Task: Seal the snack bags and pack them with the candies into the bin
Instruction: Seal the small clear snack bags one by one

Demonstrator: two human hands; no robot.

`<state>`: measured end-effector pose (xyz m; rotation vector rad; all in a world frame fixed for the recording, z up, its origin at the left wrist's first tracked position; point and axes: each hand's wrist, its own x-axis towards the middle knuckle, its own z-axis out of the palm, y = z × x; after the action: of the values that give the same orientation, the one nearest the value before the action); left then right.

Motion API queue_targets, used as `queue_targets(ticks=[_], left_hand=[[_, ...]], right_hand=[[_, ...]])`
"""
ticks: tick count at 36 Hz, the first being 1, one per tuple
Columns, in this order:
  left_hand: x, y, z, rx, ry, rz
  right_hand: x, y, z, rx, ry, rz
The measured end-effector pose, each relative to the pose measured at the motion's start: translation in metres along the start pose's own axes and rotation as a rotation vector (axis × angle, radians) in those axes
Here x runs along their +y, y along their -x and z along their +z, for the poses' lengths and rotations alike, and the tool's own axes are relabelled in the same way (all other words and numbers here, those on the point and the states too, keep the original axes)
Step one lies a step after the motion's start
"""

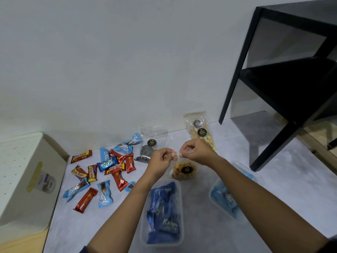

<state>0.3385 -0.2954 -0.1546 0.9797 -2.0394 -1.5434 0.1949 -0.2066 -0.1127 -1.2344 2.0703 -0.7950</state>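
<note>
Tubs: near clear tub holds blue Kalpa bars; right tub, half behind my forearm, blue packets. My left hand and right hand each pinch a clear strip, which I cannot identify, over the snack bag beyond the tubs.

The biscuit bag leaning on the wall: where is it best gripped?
Pinch the flat clear top of the biscuit bag, coming from the front and above: the wall blocks its back, and biscuits bulge its lower part.
</note>
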Motion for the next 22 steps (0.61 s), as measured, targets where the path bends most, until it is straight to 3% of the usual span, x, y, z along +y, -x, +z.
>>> queue_targets(ticks=[5,15,22], left_hand=[[-0.006,-0.003,-0.005,0.045,0.048,-0.039],[-0.001,-0.006,-0.002,0.033,0.066,-0.025],[0.001,-0.009,-0.005,0.048,0.078,0.010]], right_hand=[[0.015,0.005,-0.019,0.030,-0.141,0.026],[0.024,0.003,-0.016,0.086,0.038,0.072],[0.022,-0.002,-0.019,0.071,-0.062,0.099]])
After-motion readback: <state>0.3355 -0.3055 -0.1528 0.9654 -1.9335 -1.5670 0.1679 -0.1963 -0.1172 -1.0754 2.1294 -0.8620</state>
